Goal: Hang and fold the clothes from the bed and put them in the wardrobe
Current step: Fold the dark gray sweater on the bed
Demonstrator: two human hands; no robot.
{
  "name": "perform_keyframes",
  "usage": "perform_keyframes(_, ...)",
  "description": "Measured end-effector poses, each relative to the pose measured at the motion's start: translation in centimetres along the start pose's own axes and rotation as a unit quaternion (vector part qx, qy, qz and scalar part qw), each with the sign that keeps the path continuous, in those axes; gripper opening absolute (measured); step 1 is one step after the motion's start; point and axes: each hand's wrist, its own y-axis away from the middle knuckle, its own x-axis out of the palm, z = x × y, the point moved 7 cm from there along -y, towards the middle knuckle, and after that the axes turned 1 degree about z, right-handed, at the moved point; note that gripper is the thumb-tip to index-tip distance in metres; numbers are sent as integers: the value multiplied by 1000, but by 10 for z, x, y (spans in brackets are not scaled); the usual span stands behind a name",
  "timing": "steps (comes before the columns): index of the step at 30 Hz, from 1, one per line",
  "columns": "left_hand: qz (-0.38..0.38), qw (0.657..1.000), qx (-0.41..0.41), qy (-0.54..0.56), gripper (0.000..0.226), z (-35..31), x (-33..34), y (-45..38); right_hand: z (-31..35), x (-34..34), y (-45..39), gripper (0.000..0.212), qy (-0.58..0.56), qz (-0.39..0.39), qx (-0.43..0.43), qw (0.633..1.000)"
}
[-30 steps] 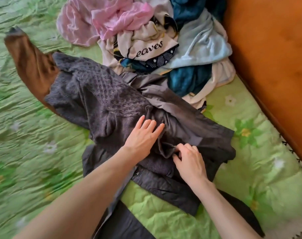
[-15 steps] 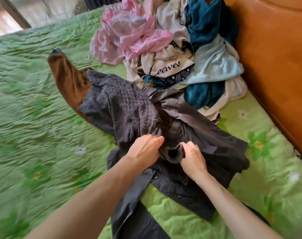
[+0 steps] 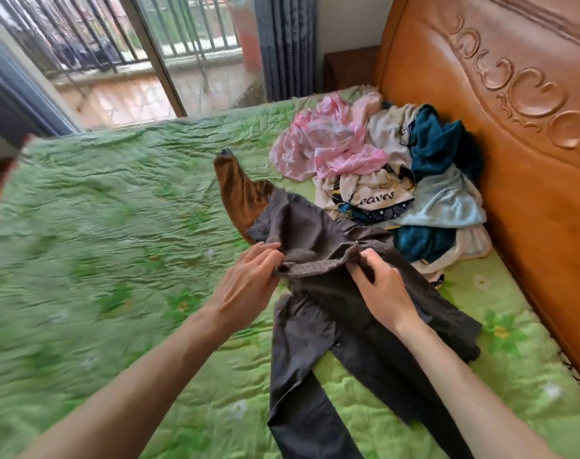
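Observation:
A grey knitted sweater (image 3: 301, 230) is lifted off the green bed (image 3: 116, 226) by its ribbed edge. My left hand (image 3: 245, 283) grips that edge on the left, my right hand (image 3: 378, 286) grips it on the right. Under the sweater lies a dark grey jacket (image 3: 318, 352), spread toward me. A brown garment (image 3: 240, 193) pokes out behind the sweater. Farther back against the headboard sits a pile of clothes (image 3: 398, 180): pink, cream with the word "Leaves", teal and light blue pieces.
An orange padded headboard (image 3: 513, 160) runs along the right side. A dark nightstand (image 3: 348, 71) stands beyond the bed's far corner. Behind the bed are a barred balcony door (image 3: 132, 54) and grey curtains (image 3: 288, 44).
Both hands closed on the sweater's ribbed edge and raised it off the jacket. My head lifted, bringing the window and headboard into view.

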Motion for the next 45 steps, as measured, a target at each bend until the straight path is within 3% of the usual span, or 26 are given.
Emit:
perform_keyframes(8, -107, 977, -159, 94, 14, 28, -163, 91, 199, -7, 21, 24, 47, 11, -152, 987)
perform_keyframes(14, -227, 937, -198, 180, 19, 48, -281, 142, 349, 10, 40, 24, 82, -6, -234, 969)
perform_keyframes(19, -268, 893, -207, 295, 16, 70, -351, 164, 435, 27, 52, 32, 50, -9, -250, 967)
perform_keyframes(22, -270, 869, -242, 336, 18, 91, -366, 179, 464, 47, 62, 34, 40, 0, -257, 966)
perform_keyframes(27, -287, 867, -291, 285, 26, 114, -368, 216, 488, 77, 76, 41, 70, 10, -255, 964)
perform_keyframes(30, -299, 861, -292, 291, 22, 122, -377, 232, 491, 95, 82, 42, 65, 91, -223, 968)
perform_keyframes(34, -302, 858, -289, 299, 25, 125, -384, 249, 501, 114, 103, 28, -42, 194, -162, 967)
perform_keyframes(41, -423, 828, -335, 153, 29, 105, -407, 275, 531, 133, 117, 17, -92, 168, -174, 966)
perform_keyframes(43, -384, 845, -323, 182, 25, 86, -409, 265, 534, 141, 115, 16, -101, 149, -172, 968)
perform_keyframes(45, -270, 871, -294, 285, 23, 65, -399, 246, 537, 149, 112, 17, -121, 131, -171, 969)
